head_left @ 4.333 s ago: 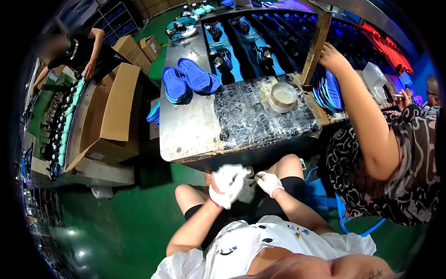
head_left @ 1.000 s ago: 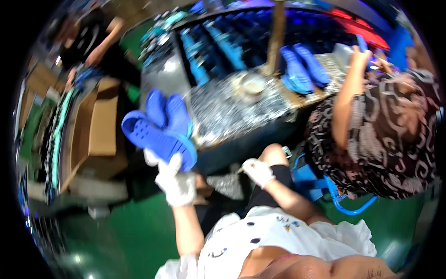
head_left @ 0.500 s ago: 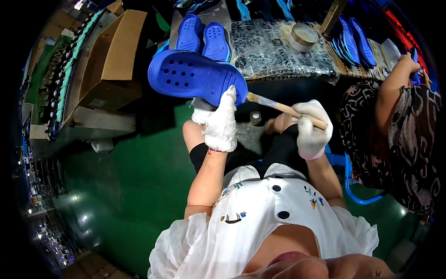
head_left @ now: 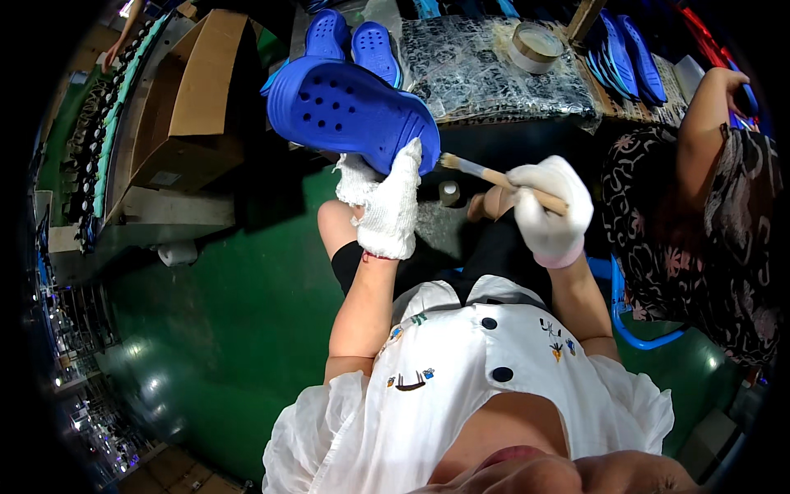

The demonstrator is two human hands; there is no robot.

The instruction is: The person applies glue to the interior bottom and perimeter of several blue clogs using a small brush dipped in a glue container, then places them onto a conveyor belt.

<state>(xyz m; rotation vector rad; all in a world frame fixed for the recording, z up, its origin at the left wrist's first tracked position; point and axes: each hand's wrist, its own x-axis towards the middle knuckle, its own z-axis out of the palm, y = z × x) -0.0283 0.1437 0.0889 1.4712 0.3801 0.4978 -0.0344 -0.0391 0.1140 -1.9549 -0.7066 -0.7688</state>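
A blue shoe sole (head_left: 341,103) with round holes at its wide end is held up in my left hand (head_left: 388,206), which wears a white knit glove. The thumb presses on the sole's narrow end, and the other fingers are behind it. My right hand (head_left: 553,212), also in a white glove, grips a wooden-handled brush (head_left: 492,176). The brush's bristle tip is close to the edge of the sole's narrow end; whether it touches I cannot tell. Two more blue soles (head_left: 375,53) lie on the table beyond.
A roll of tape (head_left: 537,46) stands on the plastic-wrapped table surface (head_left: 461,78). Further right lie stacked blue soles (head_left: 619,62). At left an open cardboard box (head_left: 193,99) sits beside a conveyor line (head_left: 107,123). A co-worker (head_left: 666,206) in patterned clothes sits close on my right, by a blue chair frame.
The sole in my left hand has tilted a little, its narrow end lower. My right hand has drawn the brush slightly away from the sole's face. A person's arm now shows at the far left.
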